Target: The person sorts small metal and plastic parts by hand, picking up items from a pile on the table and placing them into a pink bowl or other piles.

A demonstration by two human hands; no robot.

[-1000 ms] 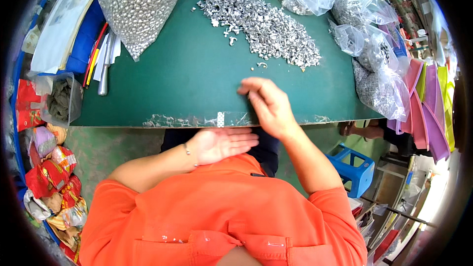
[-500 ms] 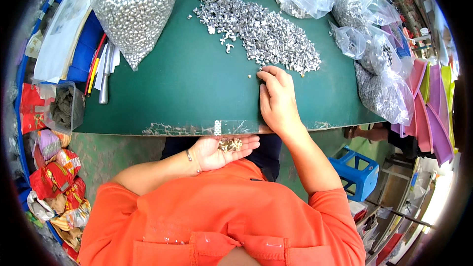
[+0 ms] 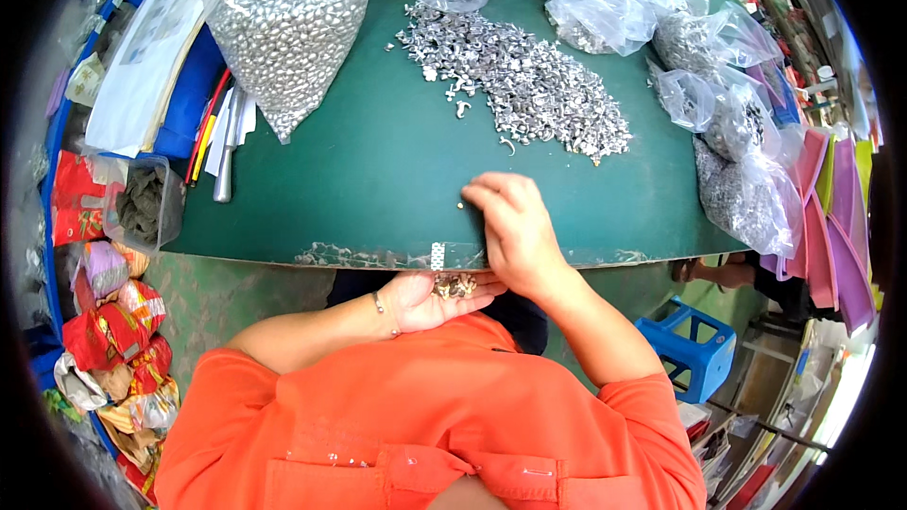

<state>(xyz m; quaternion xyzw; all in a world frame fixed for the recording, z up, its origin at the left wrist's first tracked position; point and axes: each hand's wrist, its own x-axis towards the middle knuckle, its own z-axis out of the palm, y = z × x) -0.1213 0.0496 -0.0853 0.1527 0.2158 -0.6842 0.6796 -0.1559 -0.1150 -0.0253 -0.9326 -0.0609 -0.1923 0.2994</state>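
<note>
At the near edge of a broad, flat green worktable (image 3: 378,179), we hold our bare L hand (image 3: 421,308) palm up just off the tabletop, fingers straight & close together, w/ a small cluster of tiny, irregular gold-and-silver-toned metal pcs (image 3: 455,286) resting on palm & fingers. Our bare R hand (image 3: 515,225) is over the table's near strip, fingers bent; the tips blur, so we can't tell if they pinch anything, nor if they touch the tiny pale bit (image 3: 459,206) beside them on the table. Toward the table's far side spreads a long, loose heap of small silvery metal parts (image 3: 529,76); at the table's far L is a clear plastic bag of rounded silver beads (image 3: 288,33), & along its R edge slump clear plastic bags of grey metal bits (image 3: 746,184). We judge the pcs light, stiff, unlikely to break, prob. slick & apt to spill off a tilted palm. Best hold, in our view: thumb & index tips on one pc's sides, approx. mid-body, w/ the L palm cupped & level.
</note>
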